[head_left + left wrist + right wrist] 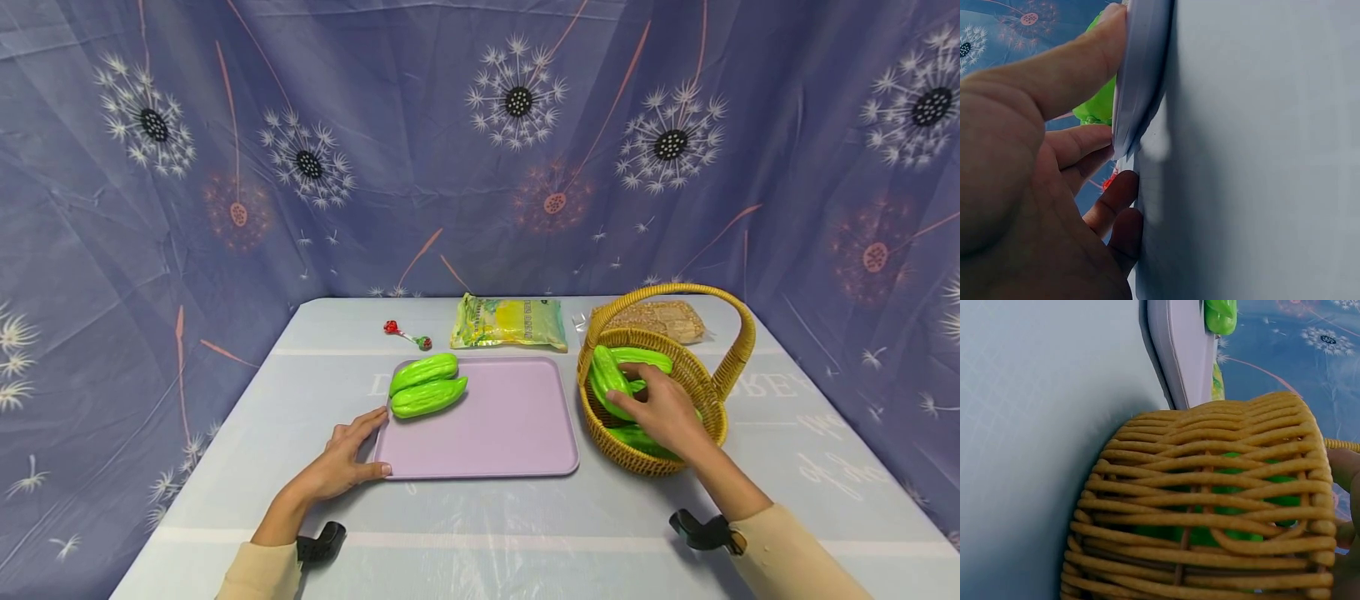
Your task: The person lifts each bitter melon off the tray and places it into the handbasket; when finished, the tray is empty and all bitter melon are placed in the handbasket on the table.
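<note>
My left hand (345, 462) rests at the left edge of a lilac tray (495, 425), thumb and fingers spread along the rim. The left wrist view shows thumb and index fingertips touching the tray's rim (1138, 69). Two bright green, ridged bitter melons (427, 398) lie side by side in the tray's far left corner. Inside a wicker basket (708, 392) on the right, my right hand (663, 412) pinches another bitter melon (609, 379) between thumb and fingers. More bitter melons (641, 358) lie in the basket around it. In the right wrist view, the basket's wall (1210, 506) hides most of that grasp.
The basket's tall handle (738, 350) arches over its opening. Behind the tray are a yellow-green packet (510, 322) and a red-and-green lollipop pair (407, 335). A clear-wrapped brown food pack (667, 321) lies behind the basket. A patterned curtain (420, 150) borders the white table (480, 542).
</note>
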`<state>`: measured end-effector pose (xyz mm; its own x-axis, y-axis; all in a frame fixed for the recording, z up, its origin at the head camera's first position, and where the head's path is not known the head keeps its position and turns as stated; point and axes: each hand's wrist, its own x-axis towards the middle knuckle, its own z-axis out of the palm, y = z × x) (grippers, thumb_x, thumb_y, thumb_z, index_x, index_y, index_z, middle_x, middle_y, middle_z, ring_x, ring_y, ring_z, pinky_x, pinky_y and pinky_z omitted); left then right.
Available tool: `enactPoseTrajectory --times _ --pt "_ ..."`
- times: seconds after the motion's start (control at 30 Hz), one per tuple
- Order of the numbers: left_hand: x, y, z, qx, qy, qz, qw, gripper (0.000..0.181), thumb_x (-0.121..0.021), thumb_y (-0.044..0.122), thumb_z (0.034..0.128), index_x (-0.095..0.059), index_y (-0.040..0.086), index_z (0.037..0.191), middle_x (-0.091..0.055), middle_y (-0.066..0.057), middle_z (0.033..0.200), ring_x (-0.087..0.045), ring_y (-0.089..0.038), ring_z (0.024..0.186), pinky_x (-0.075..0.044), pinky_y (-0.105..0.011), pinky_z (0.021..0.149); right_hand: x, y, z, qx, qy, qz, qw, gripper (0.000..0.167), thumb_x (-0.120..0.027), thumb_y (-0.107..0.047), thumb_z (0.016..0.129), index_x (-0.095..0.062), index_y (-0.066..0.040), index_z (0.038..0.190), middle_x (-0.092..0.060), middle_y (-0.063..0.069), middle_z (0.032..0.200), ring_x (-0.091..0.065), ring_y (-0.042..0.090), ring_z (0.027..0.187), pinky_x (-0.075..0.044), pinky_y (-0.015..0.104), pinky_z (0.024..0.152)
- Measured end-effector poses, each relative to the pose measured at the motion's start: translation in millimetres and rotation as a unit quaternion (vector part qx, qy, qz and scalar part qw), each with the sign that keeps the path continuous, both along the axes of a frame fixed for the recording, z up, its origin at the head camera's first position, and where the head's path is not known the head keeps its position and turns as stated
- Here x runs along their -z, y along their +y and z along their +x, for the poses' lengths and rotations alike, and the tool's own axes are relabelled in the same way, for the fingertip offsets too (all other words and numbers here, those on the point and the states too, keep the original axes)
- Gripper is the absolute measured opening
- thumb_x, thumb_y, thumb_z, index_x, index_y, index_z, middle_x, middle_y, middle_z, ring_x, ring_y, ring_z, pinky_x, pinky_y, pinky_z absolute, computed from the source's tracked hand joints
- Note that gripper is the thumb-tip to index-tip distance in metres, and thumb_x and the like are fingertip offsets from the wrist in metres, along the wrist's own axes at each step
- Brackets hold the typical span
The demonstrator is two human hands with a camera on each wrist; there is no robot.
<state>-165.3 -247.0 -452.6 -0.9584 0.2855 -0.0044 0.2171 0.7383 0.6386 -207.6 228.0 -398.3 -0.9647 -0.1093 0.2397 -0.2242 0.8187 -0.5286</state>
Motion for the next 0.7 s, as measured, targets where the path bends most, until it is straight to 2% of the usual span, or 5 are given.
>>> enactPoseTrajectory --times 0.23,0.57,0.7 --pt "-0.3 0.4 0.0 0.000 0.001 -0.002 1.0000 0.084 -0.076 0.036 0.0764 -0.036 0.008 0.145 -0.031 -0.008 0.152 -0.033 -0.026 0.111 -0.027 -0.039 0.087 3.9 -2.8 -3.9 -0.001 -0.001 0.001 1.0000 0.059 -0.066 -0.042 0.086 -0.053 -0.004 0.129 -0.067 0.019 0.112 -0.066 0.029 0.091 -0.050 0.042 0.074" --pt "-1.1 0.5 0.4 0.001 0.004 -0.001 1.0000 0.084 -0.076 0.036 0.0763 -0.036 0.008 0.145 -0.032 -0.009 0.152 -0.033 -0.026 0.113 -0.028 -0.041 0.088 5.2 -4.4 -6.2 -0.001 -0.014 -0.006 0.9999 0.061 -0.063 -0.042 0.088 -0.050 0.000 0.130 -0.066 0.023 0.113 -0.064 0.035 0.099 -0.048 0.049 0.082" --pt "-1.2 0.7 0.1 -0.001 -0.001 -0.001 1.0000 0.084 -0.076 0.036 0.0767 -0.036 0.009 0.145 -0.032 -0.008 0.152 -0.033 -0.026 0.112 -0.027 -0.040 0.088 6.7 -5.2 -7.2 0.004 -0.015 0.002 0.9999 0.061 -0.063 -0.042 0.088 -0.048 -0.002 0.132 -0.067 0.024 0.110 -0.060 0.038 0.101 -0.046 0.050 0.081"
